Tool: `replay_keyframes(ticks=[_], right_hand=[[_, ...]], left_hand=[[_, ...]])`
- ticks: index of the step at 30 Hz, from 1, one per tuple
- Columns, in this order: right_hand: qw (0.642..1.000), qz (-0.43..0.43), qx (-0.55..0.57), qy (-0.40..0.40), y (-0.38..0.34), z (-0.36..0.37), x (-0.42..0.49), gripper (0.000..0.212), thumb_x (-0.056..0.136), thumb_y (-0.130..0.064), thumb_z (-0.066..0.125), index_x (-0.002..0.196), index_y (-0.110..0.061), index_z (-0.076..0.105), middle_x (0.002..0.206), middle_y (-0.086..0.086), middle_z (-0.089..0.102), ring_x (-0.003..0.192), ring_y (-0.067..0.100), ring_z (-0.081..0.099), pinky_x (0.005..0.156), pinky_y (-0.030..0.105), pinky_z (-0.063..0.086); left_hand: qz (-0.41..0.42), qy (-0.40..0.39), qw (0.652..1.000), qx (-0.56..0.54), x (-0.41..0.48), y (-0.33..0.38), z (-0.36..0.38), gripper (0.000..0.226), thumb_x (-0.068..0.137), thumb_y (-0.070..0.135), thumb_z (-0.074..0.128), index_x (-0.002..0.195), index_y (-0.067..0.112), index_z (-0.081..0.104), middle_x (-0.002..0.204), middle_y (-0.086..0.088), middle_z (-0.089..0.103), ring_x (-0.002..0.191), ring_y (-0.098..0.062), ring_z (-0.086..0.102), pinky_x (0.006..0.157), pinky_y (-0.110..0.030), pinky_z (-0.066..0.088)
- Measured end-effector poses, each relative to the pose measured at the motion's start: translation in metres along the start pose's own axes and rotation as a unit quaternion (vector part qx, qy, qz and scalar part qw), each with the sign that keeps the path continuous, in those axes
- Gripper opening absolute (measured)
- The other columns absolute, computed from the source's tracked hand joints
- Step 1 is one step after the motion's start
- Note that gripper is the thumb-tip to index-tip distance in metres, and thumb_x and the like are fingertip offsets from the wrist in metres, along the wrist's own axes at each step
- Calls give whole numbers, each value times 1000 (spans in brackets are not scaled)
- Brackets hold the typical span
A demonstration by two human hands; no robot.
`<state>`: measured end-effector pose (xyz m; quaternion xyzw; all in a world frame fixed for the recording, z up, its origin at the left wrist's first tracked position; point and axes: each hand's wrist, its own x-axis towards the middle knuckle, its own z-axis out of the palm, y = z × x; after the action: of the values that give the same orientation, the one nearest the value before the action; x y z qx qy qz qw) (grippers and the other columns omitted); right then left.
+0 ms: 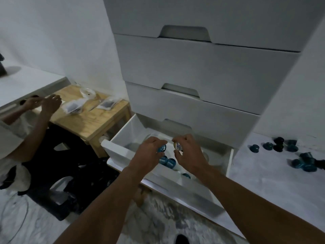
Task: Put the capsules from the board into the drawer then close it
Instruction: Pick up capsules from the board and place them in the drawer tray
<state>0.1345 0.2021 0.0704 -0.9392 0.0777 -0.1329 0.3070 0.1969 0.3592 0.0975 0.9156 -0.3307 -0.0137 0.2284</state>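
The bottom drawer (123,152) of a white chest stands pulled out. Both my hands hover over its inside. My left hand (149,152) grips a blue capsule (162,148) in curled fingers. My right hand (189,152) pinches a capsule with a white and gold lid (177,146). Blue capsules (168,162) lie on the drawer floor below my hands, and another one (186,176) lies nearer the front. Several dark blue capsules (290,154) lie scattered on the white board (263,173) to the right of the chest.
Above the open drawer are three shut drawers (202,67). To the left, a small wooden table (91,118) carries clear bags and a glass dish. Another person (35,120) sits there with both hands raised. Patterned rug (167,217) lies below the drawer.
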Motion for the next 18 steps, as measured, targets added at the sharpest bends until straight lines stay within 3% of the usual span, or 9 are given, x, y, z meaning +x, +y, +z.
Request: replay_keyframes(ticks=[4, 8, 13, 18], right_hand=[[1000, 11, -5, -15, 14, 13, 13, 31, 86, -15, 64, 116, -18, 59, 113, 7, 49, 95, 21, 58, 77, 19, 38], [998, 56, -10, -27, 23, 23, 15, 30, 88, -17, 62, 118, -21, 59, 111, 7, 50, 93, 26, 58, 75, 22, 38], [988, 146, -35, -21, 23, 22, 13, 44, 88, -22, 62, 130, -22, 48, 127, 5, 50, 107, 25, 57, 89, 29, 43], [974, 217, -61, -30, 18, 20, 2, 43, 84, -18, 66, 125, -19, 53, 123, 8, 48, 106, 27, 55, 90, 33, 46]], left_hand=[[-23, -18, 1000, -7, 29, -16, 6, 50, 84, 17, 69, 131, 19, 53, 130, -4, 57, 112, -19, 56, 93, -18, 37], [-4, -79, 997, -14, 53, -28, 17, 47, 80, 19, 72, 125, 19, 58, 121, -5, 62, 104, -20, 59, 91, -24, 42], [42, -130, 990, -44, 74, -39, 24, 49, 79, 15, 74, 125, 17, 59, 122, -7, 62, 105, -22, 59, 96, -30, 46], [100, -158, 981, -57, 86, -53, 25, 47, 74, 14, 78, 118, 16, 62, 116, -6, 64, 102, -22, 59, 94, -31, 47]])
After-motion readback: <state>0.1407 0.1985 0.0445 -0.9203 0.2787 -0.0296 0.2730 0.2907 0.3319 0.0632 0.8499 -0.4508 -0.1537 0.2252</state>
